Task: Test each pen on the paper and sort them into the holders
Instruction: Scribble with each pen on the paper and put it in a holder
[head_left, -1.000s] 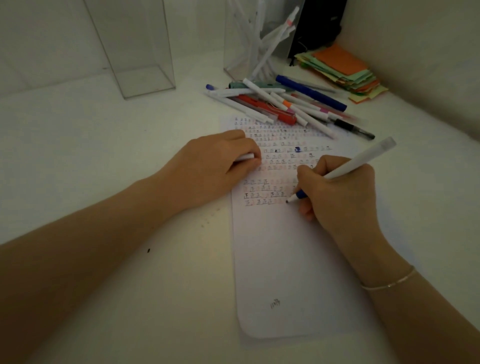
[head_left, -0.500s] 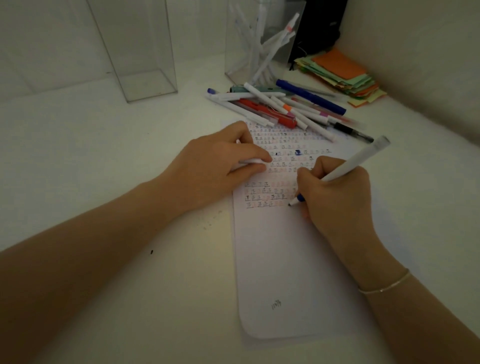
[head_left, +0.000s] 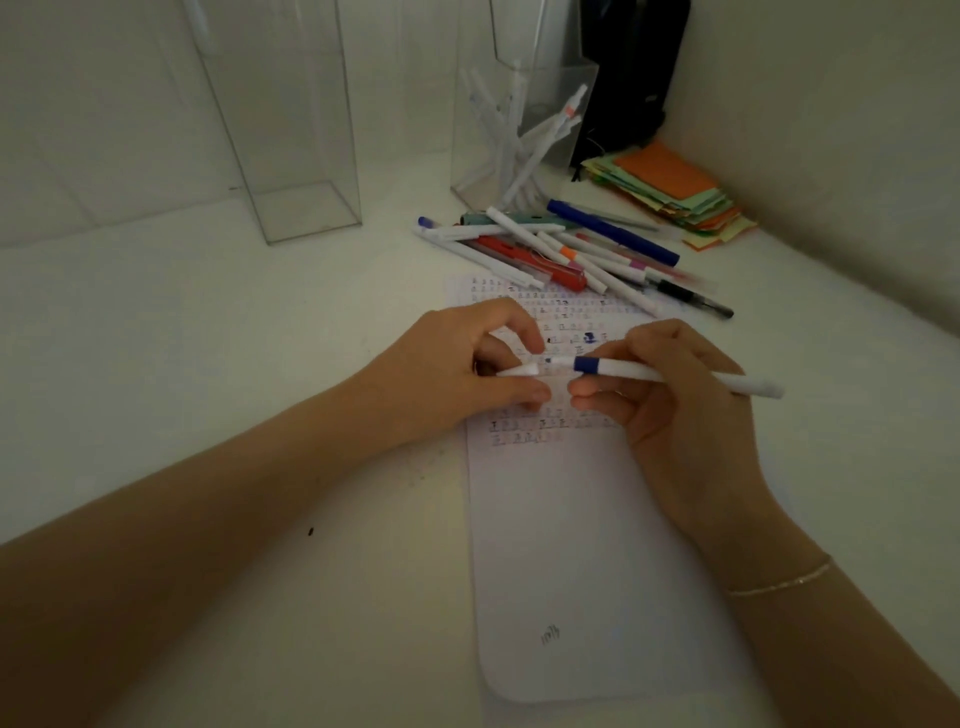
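Two hands hold a pen and its cap over the paper.

The right hand grips a white pen lying sideways above the paper. The left hand pinches the white cap, just beside the tip. Fingers hide some scribbles. One holder is cut off on top; its pens look blurry behind another.

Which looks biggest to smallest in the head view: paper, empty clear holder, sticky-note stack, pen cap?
1. paper, though it lies nearest the camera
2. empty clear holder, top cropped, farther back
3. sticky-note stack
4. pen cap, held by the left hand

The top two are unsure in true size.
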